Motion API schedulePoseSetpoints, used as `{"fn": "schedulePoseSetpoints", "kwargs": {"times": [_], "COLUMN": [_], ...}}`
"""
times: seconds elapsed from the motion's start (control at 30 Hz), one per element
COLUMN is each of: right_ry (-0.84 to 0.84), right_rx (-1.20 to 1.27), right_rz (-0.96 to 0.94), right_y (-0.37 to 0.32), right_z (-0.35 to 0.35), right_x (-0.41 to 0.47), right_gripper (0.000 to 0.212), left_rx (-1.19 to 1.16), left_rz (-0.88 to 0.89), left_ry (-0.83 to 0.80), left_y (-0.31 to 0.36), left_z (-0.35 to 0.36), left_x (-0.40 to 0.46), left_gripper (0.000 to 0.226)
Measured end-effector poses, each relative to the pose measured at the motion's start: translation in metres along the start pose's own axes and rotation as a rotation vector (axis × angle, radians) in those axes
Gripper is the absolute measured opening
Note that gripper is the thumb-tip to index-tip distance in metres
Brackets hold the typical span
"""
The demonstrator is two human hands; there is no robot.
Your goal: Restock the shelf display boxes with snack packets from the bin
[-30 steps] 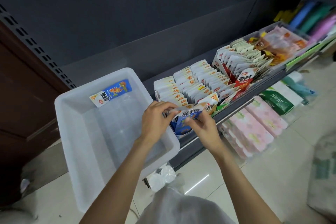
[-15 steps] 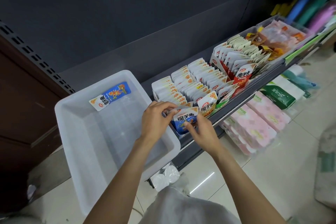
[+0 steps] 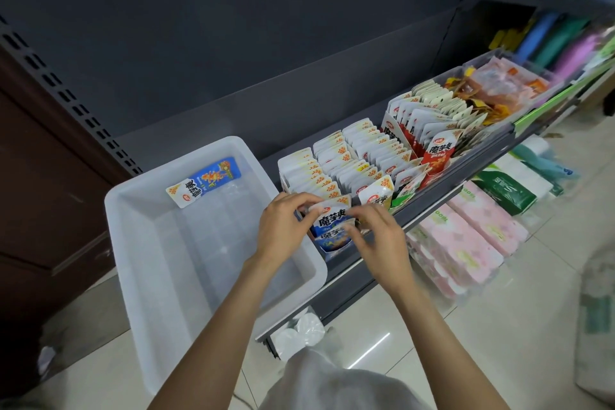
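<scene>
From the head view, I see my left hand point(image 3: 287, 226) and right hand point(image 3: 377, 236) both pinching the blue packet point(image 3: 331, 226) at the front of the nearest display box point(image 3: 286, 170) on the shelf point(image 3: 349, 280), fingers curled round its edges, likely squaring it upright so its face shows. One packet point(image 3: 203, 181) lies in the white bin point(image 3: 213, 326), propped against the far wall

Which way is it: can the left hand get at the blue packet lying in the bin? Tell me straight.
Probably yes. The blue packet lies alone against the far wall of the white bin, uncovered, and the bin is open-topped. But the left hand is now pinching the front packet with the right hand, so it must let go first.
</scene>
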State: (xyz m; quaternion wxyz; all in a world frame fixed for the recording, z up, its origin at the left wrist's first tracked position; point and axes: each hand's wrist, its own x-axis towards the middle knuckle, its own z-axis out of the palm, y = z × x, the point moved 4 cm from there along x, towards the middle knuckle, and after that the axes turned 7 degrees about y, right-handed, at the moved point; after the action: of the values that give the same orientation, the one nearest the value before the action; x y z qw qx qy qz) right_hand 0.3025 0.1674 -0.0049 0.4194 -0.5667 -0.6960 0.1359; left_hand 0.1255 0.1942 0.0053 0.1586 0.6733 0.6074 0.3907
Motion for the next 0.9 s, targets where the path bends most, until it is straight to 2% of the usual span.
{"fn": "schedulePoseSetpoints", "kwargs": {"times": [0.07, 0.2, 0.27, 0.4, 0.5, 0.63, 0.7, 0.8, 0.9], "right_ry": [-0.013, -0.043, -0.006, 0.112, 0.084, -0.111, -0.293, -0.589, -0.63], "right_rx": [-0.052, -0.071, -0.077, -0.178, -0.036, 0.071, 0.002, -0.258, -0.399], "right_rz": [-0.08, 0.031, 0.048, -0.173, -0.345, -0.466, -0.44, -0.418, -0.45], "right_y": [-0.002, 0.007, 0.0, -0.047, -0.09, -0.139, -0.147, -0.143, -0.132], "right_z": [0.001, 0.01, 0.006, -0.013, -0.006, 0.068, 0.132, 0.222, 0.27], "right_x": [0.005, 0.007, 0.005, 0.013, 0.03, 0.055, 0.07, 0.087, 0.096], "right_gripper": [0.013, 0.012, 0.011, 0.02, 0.018, 0.021, 0.031, 0.053, 0.064], "left_rx": [-0.02, -0.037, -0.057, -0.111, -0.095, -0.064, -0.122, -0.4, -0.468], "left_rz": [-0.001, -0.035, -0.028, -0.016, -0.099, -0.368, -0.609, -1.011, -1.132], "left_ry": [0.012, 0.05, 0.054, 0.069, 0.265, 0.536, 0.559, 0.546, 0.555], "left_y": [-0.001, -0.002, 0.0, 0.0, -0.016, -0.073, -0.11, -0.158, -0.189], "left_z": [0.0, -0.001, -0.002, -0.016, -0.046, -0.091, -0.101, -0.099, -0.098], "left_x": [-0.003, -0.007, -0.009, -0.011, -0.016, -0.03, -0.035, -0.043, -0.045], "left_gripper": [0.013, 0.01, 0.01, 0.021, 0.024, 0.018, 0.031, 0.046, 0.049]}}
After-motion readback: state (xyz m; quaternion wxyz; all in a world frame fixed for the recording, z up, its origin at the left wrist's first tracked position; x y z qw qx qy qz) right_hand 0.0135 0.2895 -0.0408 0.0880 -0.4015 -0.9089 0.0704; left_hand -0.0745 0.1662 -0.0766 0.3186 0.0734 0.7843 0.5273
